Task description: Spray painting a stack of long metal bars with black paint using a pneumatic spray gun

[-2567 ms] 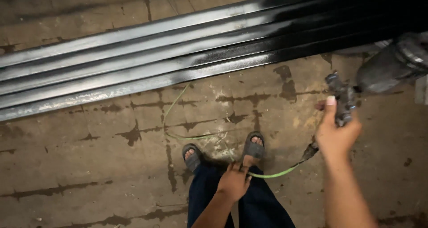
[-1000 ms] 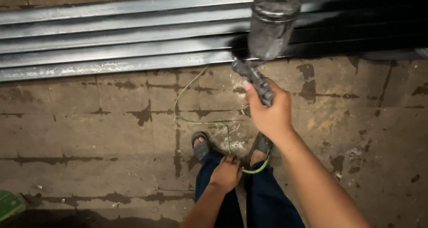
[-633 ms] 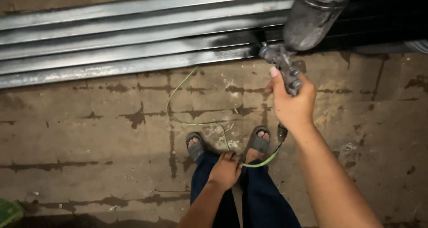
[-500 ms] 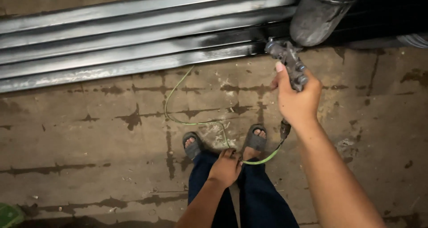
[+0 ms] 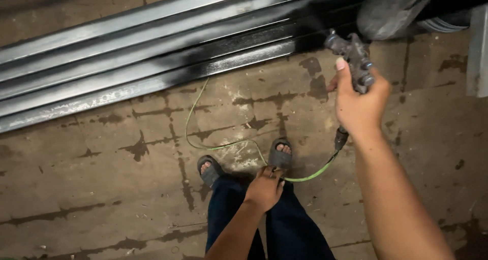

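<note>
— Looking for edges: what bounds the work?

— A row of long metal bars (image 5: pixel 152 67) lies across the top of the concrete floor (image 5: pixel 91 189), blackened toward the right, bare grey at the left. A pale upright edge (image 5: pixel 478 52) stands at far right. Open floor spreads between the bars and the sandalled feet (image 5: pixel 244 163).

— Where is the spray gun?

— The spray gun (image 5: pixel 353 62) sits in the right hand (image 5: pixel 361 105), fingers wrapped round its grip, nozzle just beside the bars' near edge, its cup (image 5: pixel 391 8) above. A green hose (image 5: pixel 223 143) loops from its base across the floor.

— The other hand?

— The left hand (image 5: pixel 264 189) hangs loosely curled over the dark trousers (image 5: pixel 274 224), holding nothing I can make out.
</note>
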